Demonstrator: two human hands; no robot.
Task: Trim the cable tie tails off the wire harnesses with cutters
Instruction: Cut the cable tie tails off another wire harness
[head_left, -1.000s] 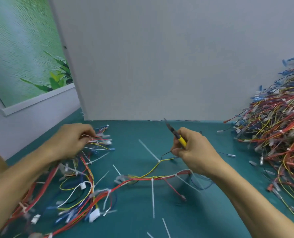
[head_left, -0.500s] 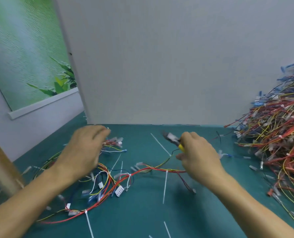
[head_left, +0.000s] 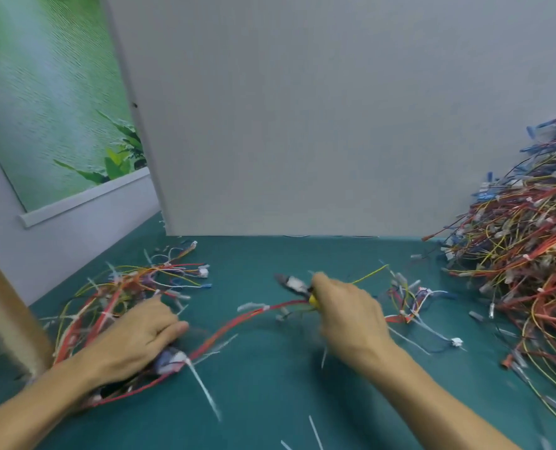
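My right hand (head_left: 351,316) grips yellow-handled cutters (head_left: 294,285), whose dark jaws point up and to the left over the green table. A red wire harness (head_left: 237,324) with white cable tie tails runs from under my right hand to my left hand (head_left: 140,336). That hand lies on the harness's lower left end, fingers stretched forward, with a white connector (head_left: 172,363) showing under it. One long white tie tail (head_left: 205,393) sticks out toward me. The frame is blurred by motion.
A tangle of harnesses (head_left: 130,287) lies at the left behind my left hand. A large heap of harnesses (head_left: 529,254) fills the right side. A grey board (head_left: 302,125) stands at the back. Cut tie tails (head_left: 314,430) lie near the front; a wooden post (head_left: 7,313) stands at left.
My left hand has dropped down and toward me onto the harness end. My right hand with the cutters has shifted slightly right, and the harness has been dragged along the table.
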